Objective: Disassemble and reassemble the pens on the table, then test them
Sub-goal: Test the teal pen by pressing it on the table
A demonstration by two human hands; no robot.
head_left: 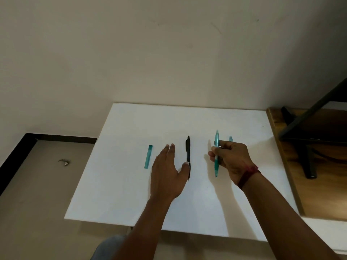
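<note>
On the white table [131, 184] lies a black pen [188, 152], pointing away from me. My left hand [167, 173] hovers flat beside it with straight fingers, the thumb touching the pen's lower part. My right hand [231, 158] grips a teal pen [216, 154] by its middle, held roughly upright above the table. A teal pen cap or barrel piece [148, 156] lies to the left of my left hand. Behind my right hand the tip of another teal pen [230, 138] shows; the rest is hidden.
The table stands against a beige wall. To the right is a wooden surface [293, 166] with a black metal stand [308, 147] on it. Left of the table is bare floor with a small scrap [64, 162].
</note>
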